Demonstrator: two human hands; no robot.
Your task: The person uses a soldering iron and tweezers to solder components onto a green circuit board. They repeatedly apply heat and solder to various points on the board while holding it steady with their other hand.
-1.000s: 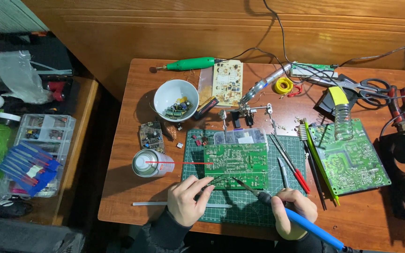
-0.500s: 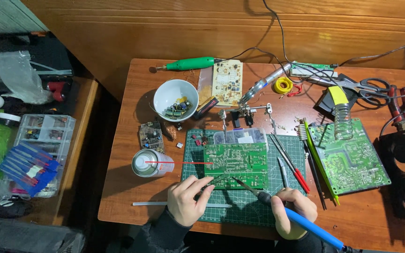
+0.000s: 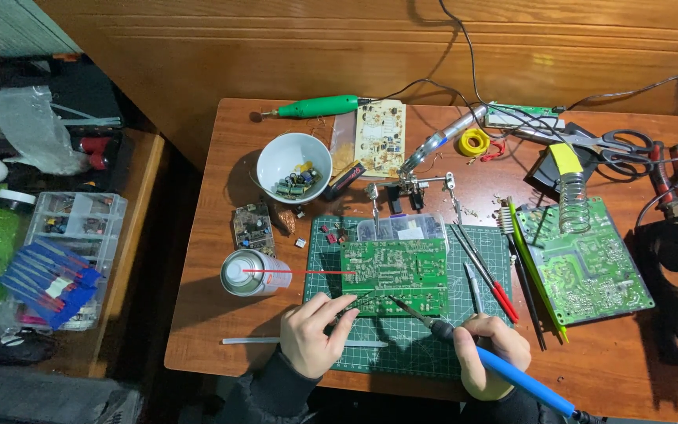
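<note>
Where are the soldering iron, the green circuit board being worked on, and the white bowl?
soldering iron point(image 3: 512, 373): head view, on its blue handle.
green circuit board point(image 3: 394, 275): head view, middle of the board.
white bowl point(image 3: 276, 149): head view, on its left rim.

Even, fairly bright light falls from above onto the wooden table, and the picture is sharp there. Soft shadows lie left of the white bowl and the spray can. The left and right edges sink into dimness, with slight wide-angle bending.

Glossy wooden table, blue plastic soldering-iron handle
</note>
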